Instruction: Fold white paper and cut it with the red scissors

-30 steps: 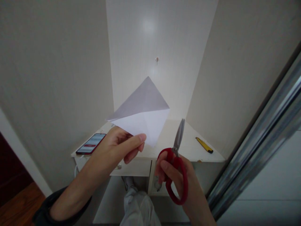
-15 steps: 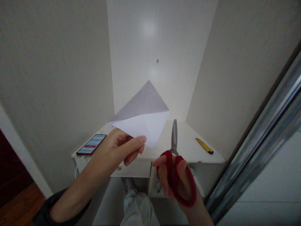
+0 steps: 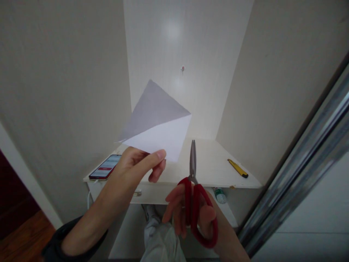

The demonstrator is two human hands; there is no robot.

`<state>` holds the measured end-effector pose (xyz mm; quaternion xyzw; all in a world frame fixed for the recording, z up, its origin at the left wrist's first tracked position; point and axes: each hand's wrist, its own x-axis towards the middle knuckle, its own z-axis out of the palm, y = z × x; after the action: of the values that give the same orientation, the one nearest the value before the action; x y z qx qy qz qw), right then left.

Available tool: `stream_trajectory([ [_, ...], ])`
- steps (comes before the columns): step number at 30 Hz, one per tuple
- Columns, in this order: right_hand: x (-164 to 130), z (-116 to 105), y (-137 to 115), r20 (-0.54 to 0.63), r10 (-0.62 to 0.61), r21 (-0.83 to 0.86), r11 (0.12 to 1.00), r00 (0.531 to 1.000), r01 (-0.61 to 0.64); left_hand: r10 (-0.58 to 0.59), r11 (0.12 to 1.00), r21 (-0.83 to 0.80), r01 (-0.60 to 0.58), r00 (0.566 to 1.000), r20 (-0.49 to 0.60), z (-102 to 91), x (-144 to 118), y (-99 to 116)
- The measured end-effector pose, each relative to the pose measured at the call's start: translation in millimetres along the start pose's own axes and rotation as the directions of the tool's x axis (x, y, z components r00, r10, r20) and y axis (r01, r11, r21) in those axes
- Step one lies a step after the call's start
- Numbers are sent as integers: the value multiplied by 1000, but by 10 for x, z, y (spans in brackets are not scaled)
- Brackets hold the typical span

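Between thumb and fingers, my left hand (image 3: 144, 165) pinches the lower edge of a folded sheet of white paper (image 3: 159, 116). The paper is raised above the shelf, its upper part shaded grey and its lower part brighter, with a crease between them. My right hand (image 3: 188, 211) has its thumb and fingers through the red handles of a pair of scissors (image 3: 193, 163). The blades point up and are nearly together, just right of the paper and apart from it.
A white shelf (image 3: 207, 163) lies below my hands. On it are a phone (image 3: 105, 167) at the left, with a cable, and a yellow utility knife (image 3: 237, 169) at the right. A bottle (image 3: 219, 195) lies under the shelf. A metal rail (image 3: 294, 163) slants along the right.
The paper has tilted and moved up and to the left in my left hand. My right hand has shifted left with the scissors, and the bottle under the shelf shows more.
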<state>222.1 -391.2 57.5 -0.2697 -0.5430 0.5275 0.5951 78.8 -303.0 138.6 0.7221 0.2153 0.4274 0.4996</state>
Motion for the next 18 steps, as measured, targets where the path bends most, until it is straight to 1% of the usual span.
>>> stream_trajectory([
  [2,4,29,-29,-33,6,-25,1000,999,-7,-11,1000,14,12,995,-96,30,-12,-6],
  [4,18,67,-74,-121,-18,-94,996,992,7,-37,999,10,39,988,-152,89,-12,7],
  [7,60,119,-127,-248,-144,-251,965,958,80,-51,998,-45,45,989,-139,203,23,51],
  [9,94,153,-143,-332,-230,-328,937,915,117,-60,997,-62,51,986,-155,264,54,77],
  [11,124,190,-155,-397,-282,-368,921,874,129,-69,997,-36,65,988,-136,295,75,88],
  [12,138,208,-163,-404,-299,-389,911,865,134,-77,997,-18,76,991,-114,300,79,87],
  [13,151,224,-173,-381,-313,-416,898,870,141,-88,996,-6,88,992,-95,300,80,83],
  [16,182,242,-206,-240,-337,-501,846,910,181,-163,987,-13,162,984,-67,287,78,55],
  [18,193,227,-213,-192,-318,-512,839,929,181,-216,976,-30,215,975,-58,281,82,32],
])
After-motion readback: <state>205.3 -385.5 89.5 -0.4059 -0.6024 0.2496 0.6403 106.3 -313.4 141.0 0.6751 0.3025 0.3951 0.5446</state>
